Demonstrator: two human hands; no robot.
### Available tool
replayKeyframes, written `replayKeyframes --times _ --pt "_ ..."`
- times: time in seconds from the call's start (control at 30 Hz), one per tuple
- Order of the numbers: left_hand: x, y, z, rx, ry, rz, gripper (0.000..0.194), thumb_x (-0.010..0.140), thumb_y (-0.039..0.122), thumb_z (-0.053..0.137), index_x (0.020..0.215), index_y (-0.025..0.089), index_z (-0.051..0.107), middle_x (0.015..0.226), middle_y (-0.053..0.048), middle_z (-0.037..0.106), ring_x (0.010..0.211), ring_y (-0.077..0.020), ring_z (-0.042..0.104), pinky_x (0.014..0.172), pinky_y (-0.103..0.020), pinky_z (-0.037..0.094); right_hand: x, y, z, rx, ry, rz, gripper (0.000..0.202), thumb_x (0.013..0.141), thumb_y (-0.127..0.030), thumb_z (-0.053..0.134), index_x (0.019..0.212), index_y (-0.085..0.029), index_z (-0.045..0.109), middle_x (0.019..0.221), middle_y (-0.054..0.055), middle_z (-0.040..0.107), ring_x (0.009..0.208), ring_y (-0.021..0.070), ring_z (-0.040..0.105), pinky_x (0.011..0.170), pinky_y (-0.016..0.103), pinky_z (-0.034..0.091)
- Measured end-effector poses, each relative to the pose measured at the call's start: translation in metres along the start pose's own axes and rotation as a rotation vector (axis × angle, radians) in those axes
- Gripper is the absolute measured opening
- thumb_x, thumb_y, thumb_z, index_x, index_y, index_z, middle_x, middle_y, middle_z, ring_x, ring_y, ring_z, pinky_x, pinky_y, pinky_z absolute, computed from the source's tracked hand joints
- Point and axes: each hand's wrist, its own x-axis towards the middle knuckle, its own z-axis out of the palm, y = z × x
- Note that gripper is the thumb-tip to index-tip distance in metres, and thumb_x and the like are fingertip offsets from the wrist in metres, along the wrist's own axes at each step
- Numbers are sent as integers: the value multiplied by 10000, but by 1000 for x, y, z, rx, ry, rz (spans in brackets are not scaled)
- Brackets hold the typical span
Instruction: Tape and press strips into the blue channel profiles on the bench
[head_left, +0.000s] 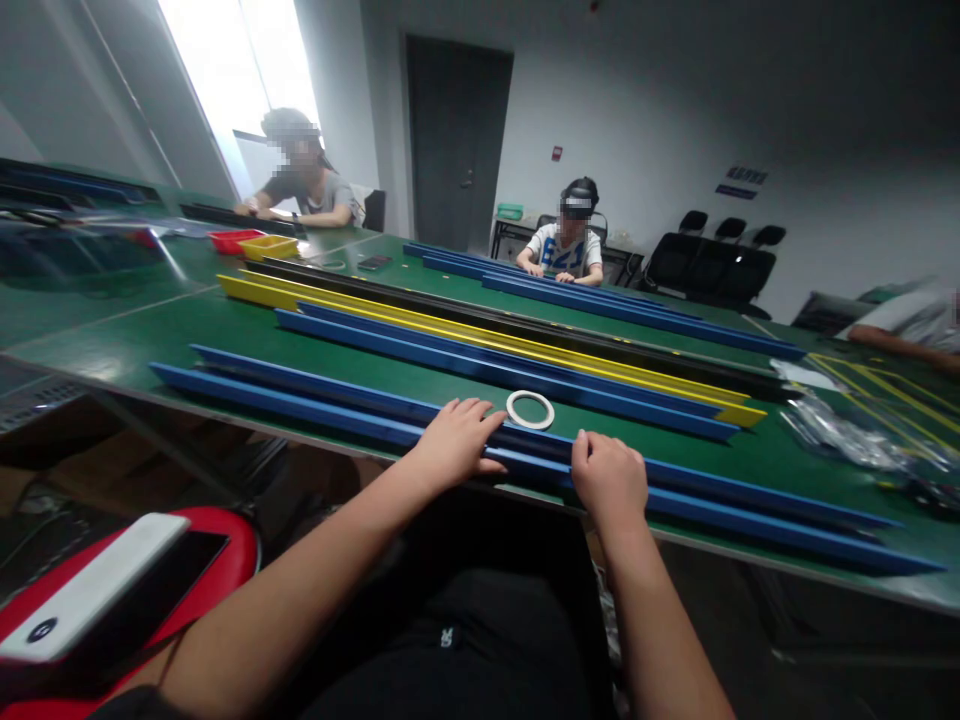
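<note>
A long blue channel strip (315,405) lies along the near table edge in front of me. My left hand (456,440) rests across it with fingers stretched over the top and thumb apart on the near side. Curled over the same strip, to the right, is my right hand (611,475); its fingertips are partly hidden. A white ring that looks like a tape roll (530,410) lies flat just beyond the strip, close to my left fingertips and touched by neither palm.
Farther back lie another blue strip (480,365), a yellow strip (259,291) and black strips (450,312). More blue strips (637,312) lie before a person (566,245) opposite. Clear plastic bags (840,430) are at right. A red stool (225,570) stands left.
</note>
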Motion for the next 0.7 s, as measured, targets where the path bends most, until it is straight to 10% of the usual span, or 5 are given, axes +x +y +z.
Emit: replayKeyframes --times 0.3,0.53,0.7 --pt "-33 -68 -14 55 -87 -142 806 696 750 650 1299 224 559 1172 -112 661 1126 -299 584 1016 -413 359 2 0 4 15 -13 17 426 992 -362 369 775 -188 692 800 80 703 807 193 599 768 325 311" --pt "-23 -46 -8 75 -20 -139 763 676 759 660 1206 214 599 1037 -98 670 1033 -290 591 950 -399 370 8 11 -2 -60 -59 118 453 995 -379 347 762 -185 684 808 94 705 766 199 601 727 325 311" --pt "-11 -18 -1 52 1 -141 730 657 773 662 1118 208 623 976 -101 662 983 -296 588 909 -409 375 5 -26 -3 -3 -61 0 372 984 -338 381 802 -197 673 847 74 704 821 200 601 766 323 321"
